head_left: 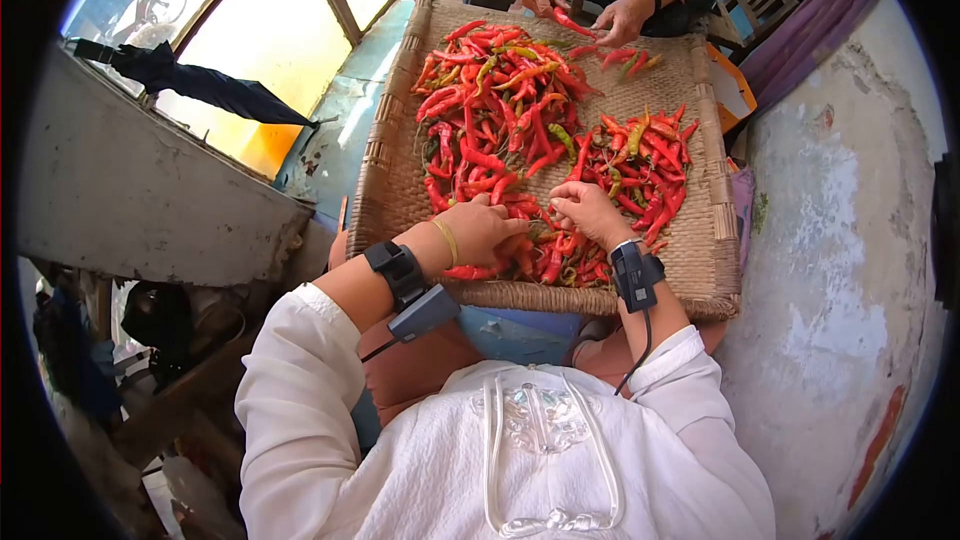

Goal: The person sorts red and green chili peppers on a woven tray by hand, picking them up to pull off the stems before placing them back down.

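My left hand [480,231] rests on the near edge of a heap of red chili peppers [490,105], fingers stretched out to the right over them. Just to its right, my right hand [592,213] is closed in a pinch at the lower end of a red chili pepper [579,160] that points away from me. A smaller pile of red and greenish peppers [640,165] lies beyond and right of that hand. Both piles sit in a shallow woven tray [390,165] across my lap. Both wrists carry black strapped devices.
Across the tray a co-worker's hands [580,5] hold a red chili pepper over the far rim. A folded dark umbrella [215,88] leans at the left by a low wall [150,165]. A worn plaster wall [830,240] stands close on the right.
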`<move>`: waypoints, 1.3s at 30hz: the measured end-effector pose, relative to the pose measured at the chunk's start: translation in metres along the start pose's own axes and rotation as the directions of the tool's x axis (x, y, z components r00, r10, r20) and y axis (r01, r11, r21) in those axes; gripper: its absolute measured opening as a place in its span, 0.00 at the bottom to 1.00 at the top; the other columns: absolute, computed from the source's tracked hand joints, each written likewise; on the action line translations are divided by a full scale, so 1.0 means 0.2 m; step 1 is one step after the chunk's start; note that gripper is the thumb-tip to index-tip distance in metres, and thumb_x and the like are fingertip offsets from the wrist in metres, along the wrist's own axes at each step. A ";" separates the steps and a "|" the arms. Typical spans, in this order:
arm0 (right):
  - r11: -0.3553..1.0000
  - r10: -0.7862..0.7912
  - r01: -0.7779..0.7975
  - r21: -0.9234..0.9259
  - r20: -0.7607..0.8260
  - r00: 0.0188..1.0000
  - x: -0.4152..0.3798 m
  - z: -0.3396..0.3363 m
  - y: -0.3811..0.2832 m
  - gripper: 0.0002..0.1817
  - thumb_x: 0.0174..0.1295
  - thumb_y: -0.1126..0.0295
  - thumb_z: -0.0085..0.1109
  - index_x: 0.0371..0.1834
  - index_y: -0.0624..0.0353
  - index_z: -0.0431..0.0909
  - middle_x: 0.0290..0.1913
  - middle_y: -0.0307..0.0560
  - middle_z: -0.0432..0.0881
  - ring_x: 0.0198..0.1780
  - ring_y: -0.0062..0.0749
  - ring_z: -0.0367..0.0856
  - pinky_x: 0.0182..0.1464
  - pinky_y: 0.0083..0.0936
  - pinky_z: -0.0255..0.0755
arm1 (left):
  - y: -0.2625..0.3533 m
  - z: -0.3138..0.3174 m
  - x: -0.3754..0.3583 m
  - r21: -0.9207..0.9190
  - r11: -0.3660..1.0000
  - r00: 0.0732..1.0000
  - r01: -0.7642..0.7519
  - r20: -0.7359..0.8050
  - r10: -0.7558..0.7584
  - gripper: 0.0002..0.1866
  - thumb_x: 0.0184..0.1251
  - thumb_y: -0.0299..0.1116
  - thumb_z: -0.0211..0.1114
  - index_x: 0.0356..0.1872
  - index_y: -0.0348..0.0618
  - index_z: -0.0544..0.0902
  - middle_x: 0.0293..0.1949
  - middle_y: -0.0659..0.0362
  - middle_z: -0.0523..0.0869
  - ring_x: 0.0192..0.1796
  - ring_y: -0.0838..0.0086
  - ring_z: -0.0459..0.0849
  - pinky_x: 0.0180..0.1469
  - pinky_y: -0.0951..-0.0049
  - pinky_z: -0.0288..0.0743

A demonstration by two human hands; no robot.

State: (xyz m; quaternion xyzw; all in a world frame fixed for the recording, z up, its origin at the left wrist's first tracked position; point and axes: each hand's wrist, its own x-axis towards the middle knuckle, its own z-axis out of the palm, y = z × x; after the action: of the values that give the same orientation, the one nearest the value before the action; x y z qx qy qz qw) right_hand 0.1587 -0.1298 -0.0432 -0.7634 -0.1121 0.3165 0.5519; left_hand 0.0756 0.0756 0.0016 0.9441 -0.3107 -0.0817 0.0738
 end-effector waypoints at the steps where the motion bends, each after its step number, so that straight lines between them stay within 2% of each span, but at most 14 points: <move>1: 0.997 -0.008 0.011 -0.073 0.038 0.999 0.00 0.00 0.00 0.12 0.57 0.70 0.53 0.41 0.65 0.73 0.27 0.36 0.76 0.22 0.14 0.72 0.25 0.12 0.68 | -0.02 -0.04 0.00 -0.147 0.989 0.996 -0.024 0.077 0.035 0.26 0.45 0.35 0.64 0.51 0.50 0.73 0.35 0.56 0.79 0.38 0.60 0.78 0.38 0.65 0.74; 3: 0.996 -0.008 0.011 -0.089 0.037 0.999 0.00 0.00 0.00 0.11 0.57 0.70 0.53 0.41 0.66 0.73 0.27 0.37 0.76 0.23 0.15 0.72 0.27 0.13 0.69 | -0.05 -0.10 0.01 -0.292 0.956 0.986 -0.035 0.148 0.081 0.23 0.47 0.35 0.64 0.49 0.47 0.75 0.34 0.54 0.80 0.36 0.60 0.79 0.38 0.65 0.74; 6: 0.996 -0.037 0.039 -0.083 0.027 0.999 0.02 -0.01 0.05 0.11 0.57 0.70 0.53 0.40 0.66 0.73 0.27 0.37 0.76 0.23 0.15 0.72 0.27 0.14 0.69 | -0.11 -0.16 0.04 -0.513 0.829 0.973 0.224 0.068 -0.221 0.14 0.51 0.39 0.62 0.38 0.44 0.80 0.32 0.53 0.80 0.37 0.58 0.79 0.41 0.64 0.72; 7: 0.995 -0.060 0.060 -0.081 0.007 0.998 0.03 -0.01 0.06 0.12 0.56 0.70 0.54 0.40 0.66 0.74 0.26 0.39 0.77 0.23 0.17 0.74 0.27 0.16 0.71 | -0.13 -0.14 0.06 -0.512 0.830 0.973 0.222 0.067 -0.219 0.14 0.51 0.39 0.62 0.38 0.44 0.80 0.32 0.53 0.80 0.37 0.58 0.79 0.41 0.64 0.72; 9: 0.993 -0.086 0.084 -0.087 -0.016 0.996 0.03 -0.02 0.07 0.13 0.54 0.69 0.56 0.39 0.66 0.75 0.25 0.40 0.79 0.22 0.19 0.76 0.26 0.17 0.72 | -0.17 -0.09 0.09 -0.339 0.910 0.849 0.240 -0.381 -0.366 0.13 0.52 0.37 0.60 0.38 0.44 0.79 0.34 0.54 0.79 0.38 0.59 0.79 0.39 0.64 0.73; 13: 0.990 -0.062 0.055 -0.128 -0.051 0.997 -0.01 0.00 0.02 0.11 0.54 0.69 0.55 0.37 0.65 0.76 0.25 0.41 0.79 0.22 0.20 0.77 0.27 0.18 0.72 | -0.20 0.02 0.14 -0.231 0.826 0.774 0.515 -0.288 -0.563 0.19 0.50 0.29 0.57 0.48 0.47 0.73 0.44 0.54 0.75 0.40 0.57 0.78 0.41 0.62 0.73; 22: 0.995 -0.085 0.085 -0.054 -0.002 0.996 -0.04 0.03 -0.04 0.12 0.57 0.71 0.51 0.43 0.65 0.73 0.27 0.39 0.77 0.24 0.17 0.75 0.25 0.15 0.69 | -0.13 -0.02 0.13 0.052 0.889 0.876 0.456 -0.205 -0.437 0.08 0.54 0.35 0.55 0.34 0.49 0.78 0.33 0.56 0.78 0.33 0.65 0.81 0.33 0.65 0.75; 29: 0.908 -0.128 0.114 0.403 0.009 0.992 -0.05 0.05 -0.08 0.22 0.59 0.64 0.53 0.55 0.61 0.67 0.40 0.41 0.75 0.33 0.18 0.75 0.28 0.13 0.69 | -0.03 -0.03 0.15 -0.332 0.942 0.830 -0.058 -0.541 -0.139 0.07 0.48 0.29 0.64 0.31 0.46 0.79 0.28 0.58 0.79 0.30 0.66 0.79 0.32 0.70 0.74; 31: 0.961 -0.218 0.233 0.150 -0.113 0.969 -0.01 0.06 -0.01 0.23 0.57 0.61 0.54 0.54 0.61 0.67 0.40 0.42 0.73 0.35 0.22 0.74 0.35 0.18 0.70 | -0.03 -0.03 0.14 -0.461 0.881 0.841 -0.109 -0.515 -0.165 0.08 0.47 0.27 0.65 0.32 0.45 0.79 0.28 0.58 0.79 0.31 0.65 0.80 0.33 0.71 0.74; 32: 0.921 -0.329 0.276 -0.276 -0.169 0.929 -0.01 0.03 0.00 0.25 0.55 0.59 0.56 0.54 0.60 0.68 0.40 0.44 0.71 0.38 0.25 0.73 0.40 0.23 0.69 | -0.03 -0.03 0.14 -0.452 0.879 0.816 -0.151 -0.559 -0.147 0.08 0.48 0.25 0.65 0.32 0.44 0.79 0.28 0.58 0.79 0.31 0.66 0.80 0.34 0.72 0.74; 33: 0.840 -0.457 0.342 -0.420 -0.210 0.865 -0.01 0.03 0.00 0.26 0.52 0.59 0.58 0.53 0.58 0.68 0.40 0.46 0.70 0.39 0.27 0.72 0.42 0.25 0.68 | -0.04 -0.04 0.14 -0.531 0.830 0.818 -0.170 -0.546 -0.181 0.07 0.49 0.24 0.64 0.32 0.43 0.79 0.28 0.58 0.80 0.31 0.68 0.80 0.33 0.74 0.74; 35: 0.892 -0.441 0.396 -0.218 -0.230 0.867 0.06 0.02 0.09 0.22 0.55 0.60 0.56 0.51 0.59 0.70 0.40 0.44 0.72 0.38 0.24 0.72 0.38 0.21 0.69 | -0.05 -0.05 0.14 -0.629 0.761 0.848 -0.157 -0.481 -0.223 0.07 0.50 0.24 0.62 0.32 0.41 0.79 0.29 0.56 0.81 0.31 0.67 0.81 0.34 0.74 0.74; 37: 0.919 -0.098 0.093 0.383 -0.007 0.995 -0.06 0.02 -0.09 0.16 0.59 0.62 0.52 0.46 0.59 0.72 0.37 0.41 0.75 0.34 0.19 0.74 0.32 0.15 0.69 | -0.06 -0.04 0.15 -0.696 0.701 0.860 -0.156 -0.445 -0.251 0.06 0.50 0.22 0.63 0.31 0.40 0.79 0.28 0.57 0.80 0.30 0.71 0.80 0.33 0.76 0.74; 39: 0.888 -0.108 0.077 0.454 0.042 0.993 -0.04 0.02 -0.05 0.11 0.61 0.64 0.50 0.41 0.58 0.74 0.32 0.38 0.78 0.28 0.16 0.75 0.27 0.10 0.69 | -0.06 -0.01 0.15 -0.750 0.643 0.867 -0.159 -0.417 -0.272 0.06 0.50 0.21 0.63 0.31 0.39 0.79 0.27 0.57 0.80 0.29 0.75 0.80 0.32 0.78 0.73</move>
State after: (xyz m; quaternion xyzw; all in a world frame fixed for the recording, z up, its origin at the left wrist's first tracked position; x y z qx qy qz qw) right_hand 0.1531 -0.1277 -0.0326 -0.5972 -0.0899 0.3325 0.7244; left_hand 0.1064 0.0676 -0.0017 0.8208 -0.1860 0.0369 0.5388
